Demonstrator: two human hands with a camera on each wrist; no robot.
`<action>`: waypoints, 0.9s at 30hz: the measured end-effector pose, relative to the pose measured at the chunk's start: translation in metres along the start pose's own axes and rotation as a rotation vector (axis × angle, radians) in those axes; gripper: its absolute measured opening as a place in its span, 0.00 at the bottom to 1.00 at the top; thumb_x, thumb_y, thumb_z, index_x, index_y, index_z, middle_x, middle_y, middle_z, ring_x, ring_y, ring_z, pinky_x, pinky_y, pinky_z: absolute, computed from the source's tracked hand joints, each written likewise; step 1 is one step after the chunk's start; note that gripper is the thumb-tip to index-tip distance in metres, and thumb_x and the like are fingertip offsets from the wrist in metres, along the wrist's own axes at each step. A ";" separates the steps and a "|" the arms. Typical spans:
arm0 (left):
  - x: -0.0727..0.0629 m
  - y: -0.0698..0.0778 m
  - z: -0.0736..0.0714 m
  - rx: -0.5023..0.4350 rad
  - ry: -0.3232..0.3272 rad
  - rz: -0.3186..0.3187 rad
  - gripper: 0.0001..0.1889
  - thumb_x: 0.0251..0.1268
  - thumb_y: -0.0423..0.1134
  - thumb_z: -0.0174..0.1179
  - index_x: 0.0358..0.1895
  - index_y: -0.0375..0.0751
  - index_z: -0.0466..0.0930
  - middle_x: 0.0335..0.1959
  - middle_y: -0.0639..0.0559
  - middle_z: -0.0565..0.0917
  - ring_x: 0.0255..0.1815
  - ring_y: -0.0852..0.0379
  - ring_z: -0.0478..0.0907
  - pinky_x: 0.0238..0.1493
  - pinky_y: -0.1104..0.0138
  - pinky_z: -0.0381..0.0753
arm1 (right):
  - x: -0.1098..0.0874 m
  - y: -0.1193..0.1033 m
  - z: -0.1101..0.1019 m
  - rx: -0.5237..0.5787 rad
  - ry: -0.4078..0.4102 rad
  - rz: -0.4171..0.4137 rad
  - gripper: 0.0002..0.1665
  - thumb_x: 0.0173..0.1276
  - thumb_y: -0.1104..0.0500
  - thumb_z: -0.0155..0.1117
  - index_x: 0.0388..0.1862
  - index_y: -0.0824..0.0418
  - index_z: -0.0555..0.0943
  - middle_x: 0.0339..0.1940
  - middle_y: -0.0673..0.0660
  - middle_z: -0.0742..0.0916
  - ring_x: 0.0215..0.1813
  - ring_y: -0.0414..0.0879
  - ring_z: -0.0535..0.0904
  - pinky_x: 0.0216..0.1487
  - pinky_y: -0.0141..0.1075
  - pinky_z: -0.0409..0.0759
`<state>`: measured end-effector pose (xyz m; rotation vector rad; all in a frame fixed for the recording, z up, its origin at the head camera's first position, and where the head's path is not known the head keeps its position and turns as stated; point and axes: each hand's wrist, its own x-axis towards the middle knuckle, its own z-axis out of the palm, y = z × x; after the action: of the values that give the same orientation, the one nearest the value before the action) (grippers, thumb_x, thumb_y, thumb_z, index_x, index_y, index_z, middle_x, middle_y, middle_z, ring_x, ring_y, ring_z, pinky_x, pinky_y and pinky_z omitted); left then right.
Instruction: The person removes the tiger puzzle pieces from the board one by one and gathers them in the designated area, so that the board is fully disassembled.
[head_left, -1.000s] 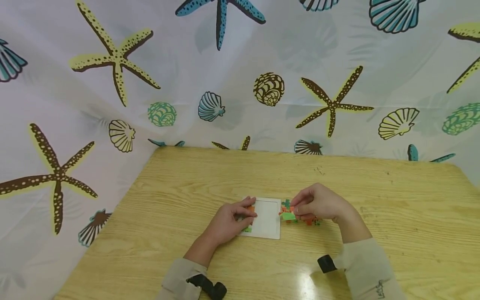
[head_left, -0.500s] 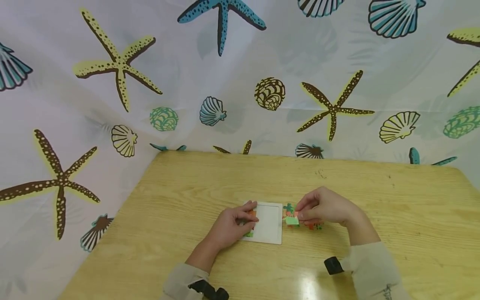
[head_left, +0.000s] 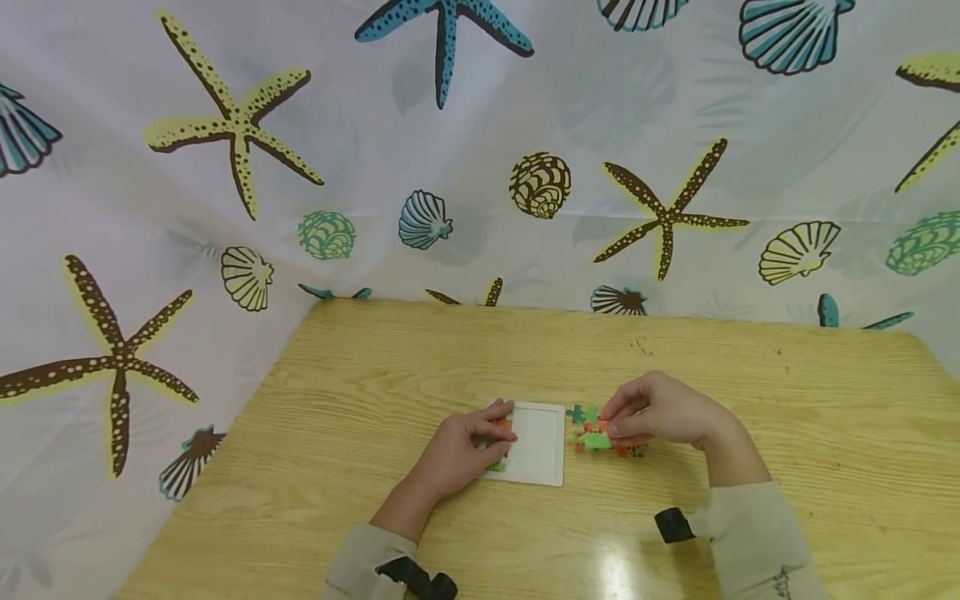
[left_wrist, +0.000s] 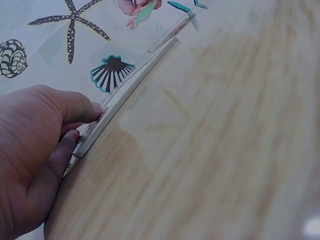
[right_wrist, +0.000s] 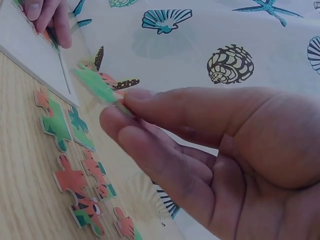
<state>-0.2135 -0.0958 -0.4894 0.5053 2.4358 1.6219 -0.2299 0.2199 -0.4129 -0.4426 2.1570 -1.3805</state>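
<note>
The white puzzle tray (head_left: 538, 450) lies on the table, its right part bare. My left hand (head_left: 457, 450) rests on its left side, fingertips and thumb over several fitted pieces (head_left: 498, 467), mostly hidden. In the left wrist view, the thumb and a finger press at the tray edge (left_wrist: 120, 102). To the right of the tray, my right hand (head_left: 667, 412) pinches a green and orange jigsaw piece (right_wrist: 97, 86) between thumb and fingertips, raised and tilted. Below this hand, several loose jigsaw pieces (right_wrist: 55, 122) in green, orange and teal lie beside the tray.
A light wood table (head_left: 360, 367) extends around the tray. Behind and to the left hangs a white cloth (head_left: 480, 100) printed with starfish and shells. Each sleeve carries a black wrist mount, such as the right one (head_left: 675, 525).
My right hand has shifted a little to the right with the pinched jigsaw piece, which sits farther from the tray. My left hand stays on the tray. The head view has tilted slightly.
</note>
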 end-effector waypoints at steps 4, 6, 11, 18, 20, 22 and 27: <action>0.000 -0.001 0.001 0.002 -0.004 0.000 0.06 0.64 0.30 0.67 0.40 0.40 0.91 0.71 0.48 0.74 0.78 0.49 0.62 0.72 0.59 0.69 | -0.001 0.001 -0.002 0.000 0.014 0.004 0.13 0.67 0.65 0.67 0.45 0.75 0.82 0.37 0.59 0.90 0.38 0.46 0.88 0.44 0.41 0.89; 0.000 -0.001 0.001 0.009 -0.004 0.001 0.06 0.64 0.30 0.67 0.40 0.40 0.91 0.71 0.48 0.74 0.78 0.49 0.62 0.72 0.60 0.69 | -0.002 0.002 -0.003 0.002 0.022 0.014 0.13 0.67 0.65 0.67 0.45 0.74 0.82 0.36 0.59 0.90 0.37 0.45 0.88 0.44 0.41 0.89; 0.000 0.000 0.000 0.030 0.001 -0.005 0.06 0.64 0.31 0.67 0.41 0.40 0.91 0.71 0.50 0.74 0.78 0.50 0.62 0.71 0.60 0.70 | -0.004 0.002 -0.007 0.007 0.029 0.024 0.15 0.67 0.64 0.67 0.45 0.76 0.81 0.37 0.61 0.89 0.36 0.46 0.87 0.43 0.41 0.89; 0.000 0.003 0.001 0.074 0.013 0.015 0.06 0.64 0.31 0.67 0.41 0.40 0.91 0.70 0.49 0.75 0.77 0.49 0.64 0.71 0.56 0.71 | -0.004 0.003 -0.009 0.009 0.029 0.018 0.14 0.67 0.64 0.67 0.44 0.75 0.82 0.37 0.62 0.90 0.36 0.46 0.87 0.43 0.41 0.89; 0.000 0.003 0.001 0.076 0.013 0.015 0.06 0.64 0.31 0.67 0.41 0.40 0.91 0.70 0.49 0.75 0.77 0.50 0.64 0.71 0.56 0.71 | -0.004 0.004 -0.009 0.008 0.024 0.012 0.13 0.67 0.65 0.67 0.44 0.75 0.82 0.37 0.62 0.90 0.35 0.46 0.87 0.43 0.41 0.89; 0.001 0.002 0.002 0.071 0.012 0.011 0.06 0.64 0.31 0.67 0.41 0.41 0.91 0.70 0.50 0.75 0.77 0.50 0.64 0.71 0.56 0.71 | -0.005 0.004 -0.009 0.007 0.020 0.006 0.13 0.67 0.65 0.67 0.44 0.76 0.82 0.35 0.61 0.89 0.35 0.46 0.87 0.42 0.41 0.89; 0.000 0.001 0.002 0.075 0.012 0.003 0.06 0.64 0.31 0.67 0.40 0.42 0.91 0.70 0.51 0.75 0.77 0.50 0.64 0.70 0.57 0.72 | -0.007 0.005 -0.010 -0.024 0.031 0.023 0.10 0.68 0.68 0.65 0.44 0.76 0.81 0.35 0.59 0.89 0.35 0.45 0.86 0.42 0.40 0.89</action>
<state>-0.2129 -0.0935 -0.4891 0.5119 2.5131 1.5439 -0.2299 0.2332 -0.4117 -0.4074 2.1987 -1.3588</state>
